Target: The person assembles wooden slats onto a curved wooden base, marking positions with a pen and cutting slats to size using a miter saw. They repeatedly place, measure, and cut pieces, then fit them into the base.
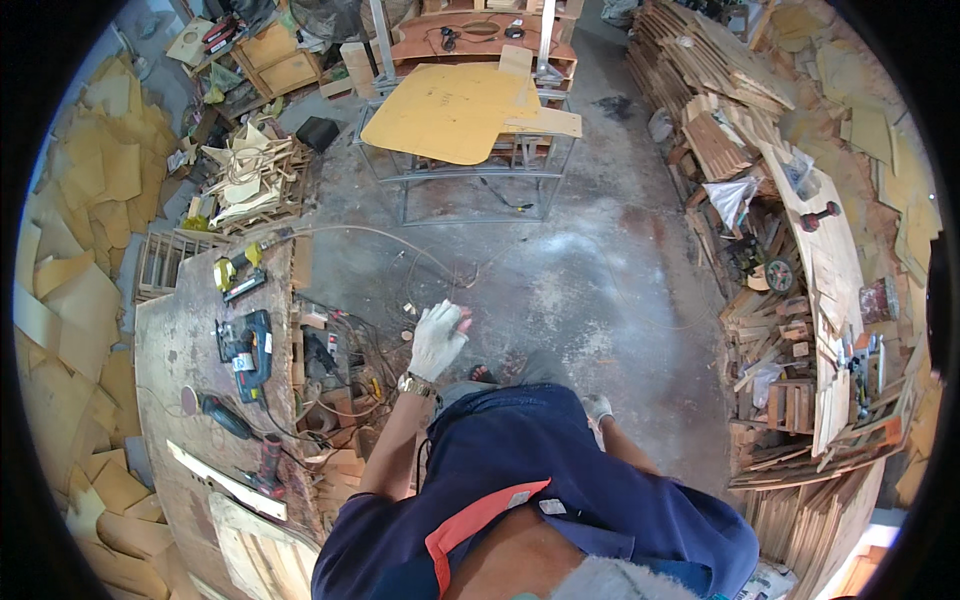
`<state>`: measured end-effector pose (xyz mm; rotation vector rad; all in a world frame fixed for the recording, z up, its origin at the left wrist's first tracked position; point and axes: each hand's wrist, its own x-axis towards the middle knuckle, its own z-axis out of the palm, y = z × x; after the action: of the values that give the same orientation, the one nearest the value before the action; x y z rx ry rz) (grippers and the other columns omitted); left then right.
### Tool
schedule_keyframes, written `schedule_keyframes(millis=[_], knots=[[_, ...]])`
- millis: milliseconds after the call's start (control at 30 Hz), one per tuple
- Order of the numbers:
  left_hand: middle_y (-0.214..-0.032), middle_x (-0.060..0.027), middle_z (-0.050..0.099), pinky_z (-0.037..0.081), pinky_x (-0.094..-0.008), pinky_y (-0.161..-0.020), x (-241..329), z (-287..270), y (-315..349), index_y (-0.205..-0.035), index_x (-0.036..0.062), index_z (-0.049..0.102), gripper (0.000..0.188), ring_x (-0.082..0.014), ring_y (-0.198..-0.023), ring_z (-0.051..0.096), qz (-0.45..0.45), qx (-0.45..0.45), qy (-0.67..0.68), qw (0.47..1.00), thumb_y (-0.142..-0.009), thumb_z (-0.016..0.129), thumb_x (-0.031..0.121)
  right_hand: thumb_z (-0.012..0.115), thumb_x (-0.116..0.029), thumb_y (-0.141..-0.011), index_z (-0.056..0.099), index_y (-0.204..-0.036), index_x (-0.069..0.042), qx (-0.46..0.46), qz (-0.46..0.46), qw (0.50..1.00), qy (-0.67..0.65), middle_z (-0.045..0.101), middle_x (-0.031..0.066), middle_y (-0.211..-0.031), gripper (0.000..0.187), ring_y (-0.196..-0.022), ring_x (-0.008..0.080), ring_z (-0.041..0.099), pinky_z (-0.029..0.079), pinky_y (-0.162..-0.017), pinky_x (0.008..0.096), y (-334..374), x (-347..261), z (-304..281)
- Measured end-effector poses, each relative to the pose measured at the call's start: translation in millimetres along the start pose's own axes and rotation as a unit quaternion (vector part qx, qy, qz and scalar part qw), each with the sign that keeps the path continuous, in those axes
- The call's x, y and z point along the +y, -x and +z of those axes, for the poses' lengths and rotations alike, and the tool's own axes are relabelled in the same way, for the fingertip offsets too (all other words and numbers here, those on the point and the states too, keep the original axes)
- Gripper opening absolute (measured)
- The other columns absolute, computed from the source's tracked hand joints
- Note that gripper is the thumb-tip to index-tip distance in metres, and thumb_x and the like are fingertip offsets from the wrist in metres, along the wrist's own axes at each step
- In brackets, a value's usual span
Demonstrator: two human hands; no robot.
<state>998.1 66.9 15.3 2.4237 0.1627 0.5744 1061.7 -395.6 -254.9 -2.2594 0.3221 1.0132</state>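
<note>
My left hand [438, 340] wears a white glove with bare fingertips and hangs over the floor in front of me, to the right of the workbench. Its fingers are loosely bent and a little apart, and nothing shows in them. A watch [417, 385] is on that wrist. My right hand [598, 408], also in a white glove, is low beside my right hip. My body and forearm hide most of it, so its fingers do not show. Neither hand touches a tool.
On the left workbench [165, 340] lie a yellow-green nail gun [240, 268], a blue jigsaw [254, 355], a grinder [225, 415] and a red-black drill [268, 465]. Ahead, a metal-framed stand [405, 200] carries a yellow board [440, 115]. A hose [385, 232] crosses the floor. Wood stacks [700, 55] line the right.
</note>
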Motion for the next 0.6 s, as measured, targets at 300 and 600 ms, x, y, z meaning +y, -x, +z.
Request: schedule_keyframes(millis=[300,600], knots=[[-0.100,-0.0135,0.068,0.048,-0.0474,-0.087,-21.9,6.0,-80.8,-0.107,0.0081,0.070,0.018,-0.0382,-0.099,0.064,-0.102,-0.033,-0.008,0.994,-0.091,0.069,0.018,0.055,-0.034,-0.097,0.074,-0.095,-0.005,-0.065,-0.300,0.826,0.472,0.073,0.0194,-0.099,0.035,-0.098,0.0370,0.069,0.053,-0.085,0.0480,-154.4,-177.9,-21.6],[-0.101,-0.0145,0.069,0.051,-0.0441,-0.085,-30.0,37.2,-143.2,-0.110,0.0068,0.071,0.020,-0.0364,-0.098,0.066,-0.337,0.026,-0.012,0.941,-0.093,0.070,0.017,0.060,-0.042,-0.093,0.067,-0.116,-0.010,0.154,-0.404,0.895,0.111,0.070,0.0262,-0.095,0.040,-0.089,0.0473,0.067,0.051,-0.077,0.0572,-328.9,-568.4,-124.0]])
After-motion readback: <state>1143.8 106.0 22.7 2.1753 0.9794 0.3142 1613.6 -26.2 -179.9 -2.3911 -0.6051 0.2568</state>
